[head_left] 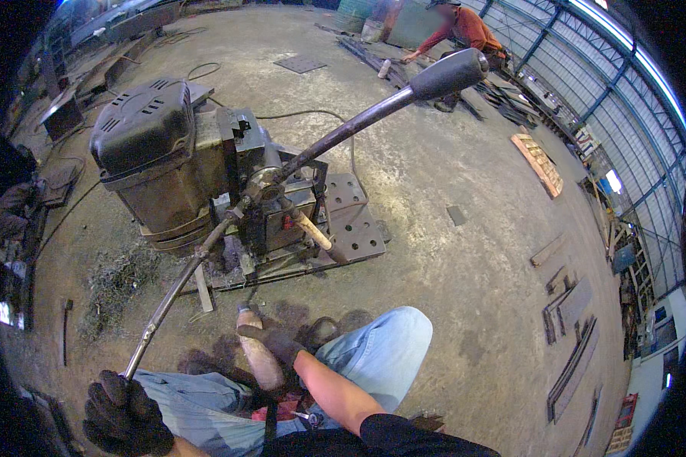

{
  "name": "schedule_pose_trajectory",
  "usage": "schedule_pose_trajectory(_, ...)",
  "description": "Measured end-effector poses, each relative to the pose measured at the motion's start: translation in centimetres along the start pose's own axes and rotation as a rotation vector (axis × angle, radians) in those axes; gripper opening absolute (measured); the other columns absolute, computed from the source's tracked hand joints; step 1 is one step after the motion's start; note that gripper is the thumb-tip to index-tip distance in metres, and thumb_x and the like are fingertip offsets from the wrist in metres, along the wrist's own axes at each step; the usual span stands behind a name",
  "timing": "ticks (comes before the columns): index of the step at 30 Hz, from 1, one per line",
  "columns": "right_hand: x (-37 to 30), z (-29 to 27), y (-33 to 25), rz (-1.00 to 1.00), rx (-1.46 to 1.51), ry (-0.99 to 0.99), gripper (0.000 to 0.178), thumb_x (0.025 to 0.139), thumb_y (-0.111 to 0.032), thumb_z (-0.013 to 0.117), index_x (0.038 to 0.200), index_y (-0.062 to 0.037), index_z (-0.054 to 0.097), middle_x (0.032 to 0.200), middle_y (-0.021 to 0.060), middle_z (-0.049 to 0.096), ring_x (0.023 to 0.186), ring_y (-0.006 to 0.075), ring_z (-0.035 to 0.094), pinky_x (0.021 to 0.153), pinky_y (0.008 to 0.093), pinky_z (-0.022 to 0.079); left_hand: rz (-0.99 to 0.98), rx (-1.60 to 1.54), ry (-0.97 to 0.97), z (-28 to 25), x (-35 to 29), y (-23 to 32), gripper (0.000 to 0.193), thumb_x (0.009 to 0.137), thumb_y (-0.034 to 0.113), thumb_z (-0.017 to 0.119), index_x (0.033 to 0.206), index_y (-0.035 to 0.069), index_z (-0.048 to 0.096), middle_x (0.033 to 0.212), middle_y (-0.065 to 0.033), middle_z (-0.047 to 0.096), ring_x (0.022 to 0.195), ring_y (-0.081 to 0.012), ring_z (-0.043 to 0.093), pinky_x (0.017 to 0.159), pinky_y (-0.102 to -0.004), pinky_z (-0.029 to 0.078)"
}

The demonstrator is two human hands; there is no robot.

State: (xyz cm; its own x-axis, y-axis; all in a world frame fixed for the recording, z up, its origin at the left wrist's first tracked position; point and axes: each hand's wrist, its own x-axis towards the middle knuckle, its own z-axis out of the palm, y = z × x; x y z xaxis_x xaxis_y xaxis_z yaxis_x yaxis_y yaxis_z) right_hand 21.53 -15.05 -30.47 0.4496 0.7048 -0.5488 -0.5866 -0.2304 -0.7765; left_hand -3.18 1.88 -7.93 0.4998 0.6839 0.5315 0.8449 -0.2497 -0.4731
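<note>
My gloved left hand [122, 415] is closed round the lower end of a long metal feed lever [162, 312] at the lower left. That lever runs up to the hub of a magnetic drill [152, 156] standing on the floor before me. Another lever with a black grip [446, 75] points up to the right; a shorter one has a worn, pale handle [312, 230]. My gloved right hand [277, 343] is wrapped round a pale, dirty squeeze bottle [261, 362] between my knees. The bottle's thin nozzle points up toward the drill's base. The drill bit is hidden from view.
A steel plate with holes [362, 238] lies at the drill's right side. Metal shavings [122, 278] are heaped at left. A cable [305, 114] trails behind. A co-worker in a red top [471, 32] bends over steel bars at the far right. Angle pieces [572, 365] lie at right.
</note>
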Motion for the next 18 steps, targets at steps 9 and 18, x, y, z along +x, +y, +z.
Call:
schedule_pose_trajectory(9, -0.3, 0.1, -1.5, -0.030, 0.097, 0.043, 0.059, 0.084, -0.041, 0.082, 0.127, -0.0047, 0.062, 0.107, 0.0087, 0.068, 0.088, 0.0194, 0.066, 0.079, 0.0343, 0.054, 0.039, 0.010, 0.345, 0.2, -0.7, 0.5, 0.036, 0.100, 0.047, 0.054, 0.121, 0.024, 0.071, 0.120, -0.0036, 0.070, 0.109, -0.0268, 0.064, 0.097, -0.0504, 0.045)
schedule_pose_trajectory(18, -0.8, 0.6, -2.1, 0.009, -0.070, 0.008, 0.066, 0.083, -0.053, 0.079, 0.127, -0.0052, 0.065, 0.112, 0.0110, 0.069, 0.095, 0.0221, 0.066, 0.087, 0.0360, 0.052, 0.049, -0.160, 0.490, 0.8, -1.1, 0.6, 0.043, 0.101, 0.050, 0.049, 0.131, 0.025, 0.067, 0.127, -0.0004, 0.068, 0.119, -0.0250, 0.060, 0.111, -0.0510, 0.034)
